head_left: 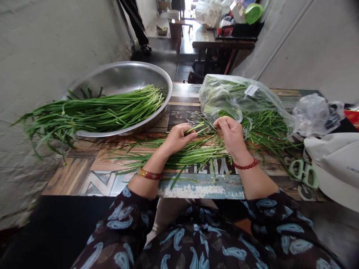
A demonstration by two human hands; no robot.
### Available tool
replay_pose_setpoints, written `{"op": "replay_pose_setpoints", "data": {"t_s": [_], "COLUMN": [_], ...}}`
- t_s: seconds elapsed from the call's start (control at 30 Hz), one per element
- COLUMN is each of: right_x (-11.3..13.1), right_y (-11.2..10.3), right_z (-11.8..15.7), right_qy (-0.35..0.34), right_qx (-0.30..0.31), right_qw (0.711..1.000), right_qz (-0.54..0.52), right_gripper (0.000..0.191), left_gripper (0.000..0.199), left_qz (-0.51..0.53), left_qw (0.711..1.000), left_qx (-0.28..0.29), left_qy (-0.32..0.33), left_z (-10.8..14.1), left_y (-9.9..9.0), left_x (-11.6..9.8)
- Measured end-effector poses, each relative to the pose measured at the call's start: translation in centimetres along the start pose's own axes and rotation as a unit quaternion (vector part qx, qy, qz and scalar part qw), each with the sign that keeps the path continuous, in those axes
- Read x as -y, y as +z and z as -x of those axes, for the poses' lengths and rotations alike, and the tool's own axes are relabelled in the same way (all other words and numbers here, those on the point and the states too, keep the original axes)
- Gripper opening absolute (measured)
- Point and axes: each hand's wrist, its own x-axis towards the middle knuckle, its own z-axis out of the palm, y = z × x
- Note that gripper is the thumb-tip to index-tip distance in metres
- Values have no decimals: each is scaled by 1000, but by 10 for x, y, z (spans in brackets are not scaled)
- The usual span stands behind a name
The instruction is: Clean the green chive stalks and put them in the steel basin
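My left hand (181, 137) is closed around a few garlic chives (198, 127), their pale ends sticking out to the right. Close beside it, my right hand (230, 130) pinches with thumb and forefinger at a thin dark strand by those ends. Under both hands a loose pile of chives (193, 155) lies on the patterned wooden table (109, 160). To the left, a wide steel basin (117, 69) holds a large bundle of chives (106, 110), leaves hanging over its rim. Behind my right hand, a clear plastic bag (238, 91) covers more chives (266, 127).
Green-handled scissors (303, 172) lie at the right, beside a white cap (336, 164). A crumpled plastic bag (314, 112) sits behind them. Farther back stand a cluttered table (224, 44) and a person's dark-trousered leg (137, 26). Walls close in on both sides.
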Motion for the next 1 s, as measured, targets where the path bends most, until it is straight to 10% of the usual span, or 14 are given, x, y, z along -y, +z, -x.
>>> {"op": "replay_pose_setpoints", "data": {"t_s": [0.23,0.63,1.0], "right_x": [7,-9,-23], "right_y": [10,22,-3], "right_z": [5,8,-5], "right_qy": [-162,72,35], "right_qx": [132,24,-1], "right_qw": [960,993,999], "right_qz": [185,-90,5], "right_gripper": [14,20,34], "left_gripper": [26,25,16], "left_qz": [-19,-38,83], "left_qw": [1000,999,985], "left_qx": [-2,1,-147], "left_qy": [18,16,-39], "left_z": [1,1,3], "left_y": [3,3,-28], "left_x": [-1,-3,5]}}
